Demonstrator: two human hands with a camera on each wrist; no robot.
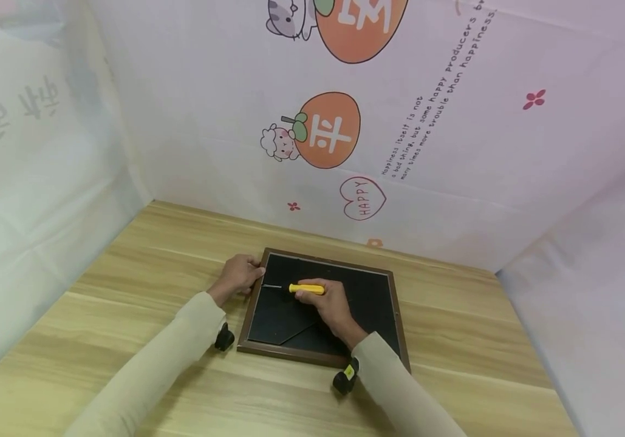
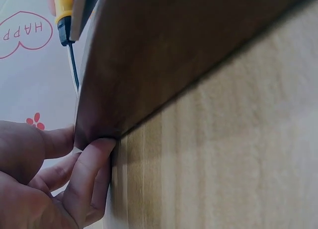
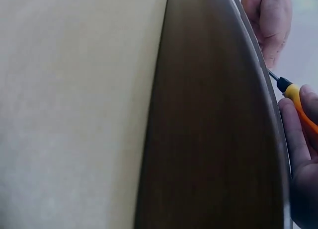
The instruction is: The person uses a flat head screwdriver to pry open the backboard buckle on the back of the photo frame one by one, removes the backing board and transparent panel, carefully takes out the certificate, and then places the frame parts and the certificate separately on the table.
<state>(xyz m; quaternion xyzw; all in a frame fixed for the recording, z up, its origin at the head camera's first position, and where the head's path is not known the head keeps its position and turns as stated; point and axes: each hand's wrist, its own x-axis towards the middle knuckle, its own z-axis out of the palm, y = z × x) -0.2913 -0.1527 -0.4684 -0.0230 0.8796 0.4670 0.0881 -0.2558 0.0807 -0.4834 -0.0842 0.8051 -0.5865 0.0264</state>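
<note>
A brown picture frame (image 1: 290, 353) lies on the table with its black backing board (image 1: 282, 312) facing up. My right hand (image 1: 333, 306) grips the yellow handle of a screwdriver (image 1: 308, 289) above the backing. Its thin metal shaft points left, and the tip is at the frame's left inner edge. With the thumb on top and the fingers curled against the outer side, my left hand (image 1: 238, 273) holds the left rim. In the left wrist view, thumb and fingers pinch the frame's side (image 2: 149, 55) near a corner. The right wrist view shows the screwdriver (image 3: 293, 94) beyond the rim.
The wood-grain table (image 1: 465, 340) extends around the frame. A printed white curtain (image 1: 208, 121) hangs behind it, with more white sheeting at both sides. Small black wrist cameras (image 1: 225, 337) sit at both sleeves.
</note>
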